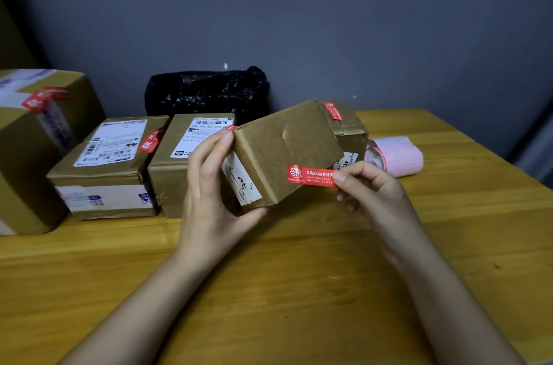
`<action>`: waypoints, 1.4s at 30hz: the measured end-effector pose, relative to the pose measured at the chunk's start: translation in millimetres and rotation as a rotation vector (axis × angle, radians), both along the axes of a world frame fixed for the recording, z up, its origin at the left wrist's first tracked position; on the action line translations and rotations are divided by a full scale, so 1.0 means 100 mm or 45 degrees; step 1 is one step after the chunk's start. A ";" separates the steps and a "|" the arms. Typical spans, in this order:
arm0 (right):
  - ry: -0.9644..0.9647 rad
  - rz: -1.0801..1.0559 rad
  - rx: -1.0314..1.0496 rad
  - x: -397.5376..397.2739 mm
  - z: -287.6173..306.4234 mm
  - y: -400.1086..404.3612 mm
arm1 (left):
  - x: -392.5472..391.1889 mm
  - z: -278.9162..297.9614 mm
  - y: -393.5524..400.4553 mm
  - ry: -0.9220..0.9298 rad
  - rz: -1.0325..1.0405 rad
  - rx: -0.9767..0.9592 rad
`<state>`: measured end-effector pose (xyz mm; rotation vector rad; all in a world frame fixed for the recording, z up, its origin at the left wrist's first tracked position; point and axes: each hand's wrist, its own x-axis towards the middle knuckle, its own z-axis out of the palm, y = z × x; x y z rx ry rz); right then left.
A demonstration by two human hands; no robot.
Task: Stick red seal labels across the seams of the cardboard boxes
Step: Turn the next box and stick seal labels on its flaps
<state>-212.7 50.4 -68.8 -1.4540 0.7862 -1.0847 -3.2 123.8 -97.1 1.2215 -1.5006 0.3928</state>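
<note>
red seal label [309, 175], right hand [371, 188] pinching, box [284, 152] raised

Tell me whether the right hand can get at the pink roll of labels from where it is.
Probably yes. The roll of labels lies on the table just beyond the right hand with nothing between them, but its fingers are pinching a red label, so that must go first.

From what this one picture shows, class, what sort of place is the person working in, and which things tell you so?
Probably a small parcel-packing corner in a home or shop. Several taped cardboard boxes with shipping labels sit on a wooden table against a plain grey wall, and a roll of labels lies nearby.
</note>
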 end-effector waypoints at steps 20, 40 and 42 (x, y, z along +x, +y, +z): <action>0.273 -0.117 -0.472 0.02 0.26 0.26 | -0.01 0.04 0.01 -0.022 0.052 0.019; 0.462 -0.191 -0.614 0.02 0.36 0.31 | -0.01 0.05 0.01 0.002 0.043 0.042; 0.493 -0.223 -0.631 0.02 0.36 0.31 | -0.01 0.05 0.00 -0.010 0.049 0.048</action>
